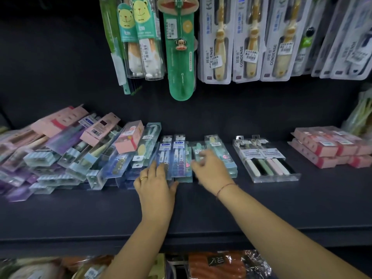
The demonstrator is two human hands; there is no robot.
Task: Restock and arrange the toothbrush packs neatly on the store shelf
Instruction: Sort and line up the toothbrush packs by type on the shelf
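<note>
Left hand and right hand touch toothbrush packs on dark shelf.

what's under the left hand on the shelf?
The left hand lies flat on the blue-label clear toothbrush packs, and a teal-edged pack shows beneath them. The palm covers their near ends, so how those line up is hidden.

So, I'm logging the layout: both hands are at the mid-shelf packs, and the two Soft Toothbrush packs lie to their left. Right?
No. The head view shows the Soft Toothbrush packs lying right of the left hand and right hand; both hands are at the mid-shelf packs.
</note>
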